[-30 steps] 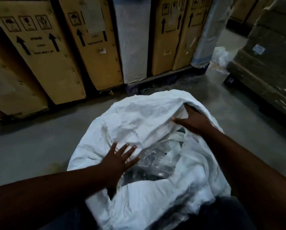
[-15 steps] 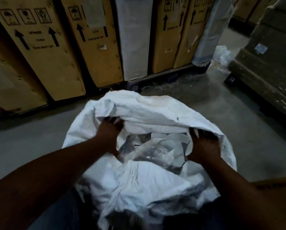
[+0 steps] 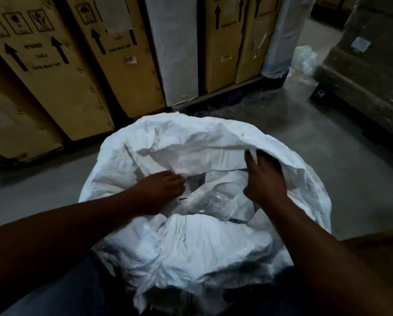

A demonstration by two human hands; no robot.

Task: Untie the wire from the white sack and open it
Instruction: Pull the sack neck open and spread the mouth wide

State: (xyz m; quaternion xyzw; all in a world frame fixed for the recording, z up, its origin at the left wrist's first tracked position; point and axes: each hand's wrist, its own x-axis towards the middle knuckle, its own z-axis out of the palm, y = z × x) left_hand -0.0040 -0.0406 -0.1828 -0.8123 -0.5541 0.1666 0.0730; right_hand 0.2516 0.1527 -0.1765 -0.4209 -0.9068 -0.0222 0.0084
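Note:
The big white sack (image 3: pixel 191 137) stands on the floor right in front of me, its mouth spread wide. Clear plastic bags and white material (image 3: pixel 213 199) show inside the opening. My left hand (image 3: pixel 161 190) reaches into the mouth from the left, fingers resting against the inner fold of the far wall. My right hand (image 3: pixel 264 176) is at the right side of the mouth, fingers curled on the sack's upper edge. No wire is visible anywhere.
Tall brown cardboard cartons (image 3: pixel 54 71) with arrow marks and a white-wrapped panel (image 3: pixel 172 49) stand on a pallet behind the sack. A dark stacked pallet load (image 3: pixel 369 71) is at the right. Crumpled clear plastic (image 3: pixel 305 58) lies on the grey concrete floor (image 3: pixel 305 137).
Both hands went from lying flat on the sack to gripping its rim and pulling it apart. The mouth is wider now, and my left hand has slid inward toward the middle.

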